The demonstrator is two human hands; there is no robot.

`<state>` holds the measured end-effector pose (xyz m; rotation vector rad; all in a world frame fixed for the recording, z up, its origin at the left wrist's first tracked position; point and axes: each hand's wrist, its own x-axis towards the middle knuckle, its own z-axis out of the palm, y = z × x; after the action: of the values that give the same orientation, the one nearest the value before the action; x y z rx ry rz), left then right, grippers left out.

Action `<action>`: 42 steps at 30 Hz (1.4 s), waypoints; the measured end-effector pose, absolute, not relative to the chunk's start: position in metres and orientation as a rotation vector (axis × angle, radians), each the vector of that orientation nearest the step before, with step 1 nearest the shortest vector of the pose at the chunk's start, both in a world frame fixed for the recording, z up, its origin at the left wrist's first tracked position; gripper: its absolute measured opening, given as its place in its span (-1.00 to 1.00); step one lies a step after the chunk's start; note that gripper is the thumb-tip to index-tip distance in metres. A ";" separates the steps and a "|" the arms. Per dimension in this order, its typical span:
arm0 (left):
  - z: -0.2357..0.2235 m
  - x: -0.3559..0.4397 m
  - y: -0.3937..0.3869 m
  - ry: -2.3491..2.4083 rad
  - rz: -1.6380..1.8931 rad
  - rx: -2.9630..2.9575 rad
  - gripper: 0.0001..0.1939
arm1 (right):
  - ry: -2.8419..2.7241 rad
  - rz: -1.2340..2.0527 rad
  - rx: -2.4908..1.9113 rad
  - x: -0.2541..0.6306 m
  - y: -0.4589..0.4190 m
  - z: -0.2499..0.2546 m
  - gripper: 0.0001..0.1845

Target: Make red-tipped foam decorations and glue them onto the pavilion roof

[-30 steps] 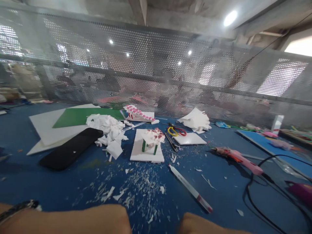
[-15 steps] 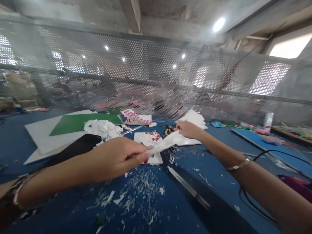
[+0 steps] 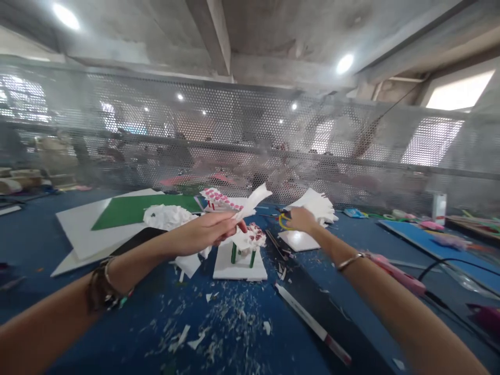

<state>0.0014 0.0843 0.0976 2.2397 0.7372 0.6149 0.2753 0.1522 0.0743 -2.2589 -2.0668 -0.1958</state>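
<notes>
In the head view my left hand [image 3: 213,229] is closed on one end of a white paper-like strip [image 3: 255,200], whose wider free end points up and right. Just beneath that hand stands a small model on a white base [image 3: 238,270], with green posts [image 3: 252,259] and a red-and-white top [image 3: 255,235]. My right hand [image 3: 301,220] is closed at the yellow loop handle of scissors [image 3: 284,221]; its fingers partly hide the tool. Fanned white sheets [image 3: 312,200] lie right behind this hand, and a white block [image 3: 300,240] sits below it.
Crumpled white material [image 3: 166,216] and a green sheet [image 3: 136,208] lie left. A white blade-like tool [image 3: 308,312] rests among scraps in front. By my right forearm is a pink corded tool [image 3: 398,273]. A blue board [image 3: 414,245] lies farther right; perforated panels [image 3: 234,140] stand behind.
My right hand has let go of the white strip and closed at the scissors' yellow handle. My left hand still holds the strip, now raised. The view has tilted up a little.
</notes>
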 end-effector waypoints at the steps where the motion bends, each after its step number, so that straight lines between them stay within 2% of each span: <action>1: 0.098 0.002 0.085 0.715 0.620 2.214 -0.67 | -2.031 -0.173 -2.236 0.280 0.150 0.081 -0.67; 6: 0.100 0.009 0.091 0.606 0.725 2.070 -0.75 | -1.927 0.011 -2.058 0.300 0.131 0.102 -0.69; 11: 0.099 0.021 0.097 0.533 0.856 1.934 -0.77 | -2.046 0.266 -1.749 0.282 0.091 0.086 -0.69; 15: 0.101 0.026 0.095 0.539 0.933 1.865 -0.74 | -2.202 0.346 -1.487 0.251 0.058 0.078 -0.78; 21: 0.099 0.026 0.097 0.580 0.906 1.862 -0.73 | -2.269 0.371 -1.287 0.223 0.047 0.078 -0.57; 42: 0.089 0.033 0.098 0.546 0.717 1.986 -0.71 | -2.211 0.493 -1.112 0.212 0.052 0.072 -0.44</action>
<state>0.0332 0.0978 0.0890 1.9860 0.5464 0.7167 0.2120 0.0517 0.0722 -1.1116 -2.2106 0.4931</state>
